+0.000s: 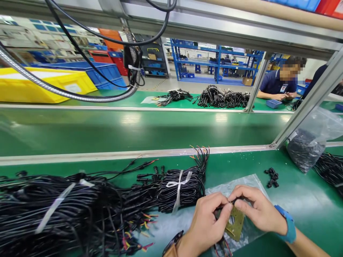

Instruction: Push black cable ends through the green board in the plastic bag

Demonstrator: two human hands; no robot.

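My left hand [210,219] and my right hand [255,207] meet at the front, thumbs and forefingers pinched together. Between the left fingers runs a black cable [218,213], with thin coloured wires [225,247] hanging out below that hand. The right fingers close around a small black piece at the cable's end, mostly hidden by the fingertips. Just beneath lies an olive-yellow plate [237,226] with a hole in it. Under the plate a clear plastic bag [254,184] is spread on the green bench. A tied bundle of black cable [179,189] rests left of my hands.
A large heap of black cables [53,210] covers the left bench. Small black connectors [272,177] lie right, near a filled plastic bag [307,150]. A metal post [308,96] and a hanging hose [80,96] cross the view. A co-worker [280,80] sits beyond.
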